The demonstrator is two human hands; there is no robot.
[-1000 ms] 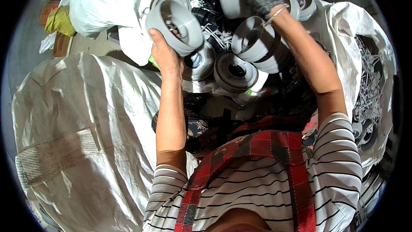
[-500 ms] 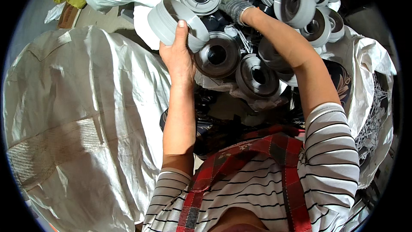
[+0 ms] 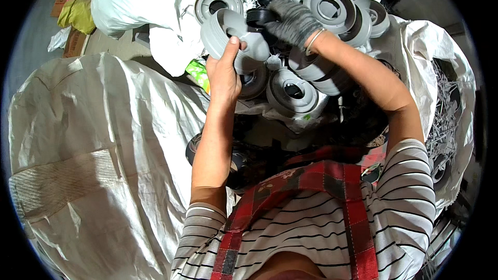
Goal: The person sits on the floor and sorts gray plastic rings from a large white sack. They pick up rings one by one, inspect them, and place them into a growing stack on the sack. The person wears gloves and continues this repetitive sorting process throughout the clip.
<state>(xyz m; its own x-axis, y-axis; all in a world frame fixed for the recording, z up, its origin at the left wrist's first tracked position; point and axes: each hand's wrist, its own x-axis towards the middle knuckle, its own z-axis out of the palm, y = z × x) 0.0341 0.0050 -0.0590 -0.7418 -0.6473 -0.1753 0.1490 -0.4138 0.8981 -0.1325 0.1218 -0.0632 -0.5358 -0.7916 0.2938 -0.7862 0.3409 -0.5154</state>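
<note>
So here's where we are: our bare left hand (image 3: 223,70) has a firm hold on a grey ring (image 3: 237,21), thumb over the near edge, up at the far middle of the scene. Our gloved right hand (image 3: 295,23) has its fingers closed around a black ring (image 3: 255,18), just right of the grey one. The glove is blurry, so we can't say for sure whether the two rings touch.

We'd call the step in hand bringing these two pieces close together, one per hand. For the next move, we reckon the left grip needs to stay steady and the right needs to line the black ring up squarely, without knocking the neighbours: a flat grey part (image 3: 204,5) just beyond the left hand's piece, and a grey wheel-like part (image 3: 306,96) nearer us. Big white sack (image 3: 104,124) on our left, plus thin white pieces (image 3: 446,109) in another bag far right.
</note>
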